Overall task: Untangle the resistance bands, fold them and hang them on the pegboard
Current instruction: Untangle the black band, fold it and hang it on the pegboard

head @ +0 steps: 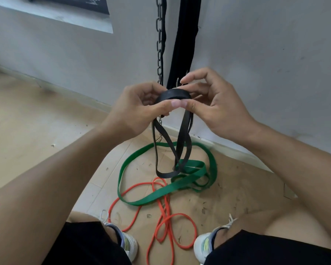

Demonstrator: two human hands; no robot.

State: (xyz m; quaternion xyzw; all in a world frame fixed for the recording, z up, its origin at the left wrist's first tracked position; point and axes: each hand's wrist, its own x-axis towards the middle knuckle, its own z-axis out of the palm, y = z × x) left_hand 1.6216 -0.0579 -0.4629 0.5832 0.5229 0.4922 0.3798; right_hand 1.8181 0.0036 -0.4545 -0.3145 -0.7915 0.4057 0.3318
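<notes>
A black resistance band (174, 95) is gathered into folds at chest height, its loose loops dangling toward the floor. My left hand (134, 109) grips the folded part, thumb pressed across the front. My right hand (214, 104) pinches the same folds from the right with its thumb, the other fingers curled above. On the floor below lie a wide green band (151, 196) in loose loops and a thin orange band (166, 222), the two overlapping each other.
A black chain (159, 44) and dark straps (185, 41) hang down the grey wall (266, 54) just behind my hands. My two shoes (204, 245) stand on the dusty floor either side of the orange band. No pegboard is in view.
</notes>
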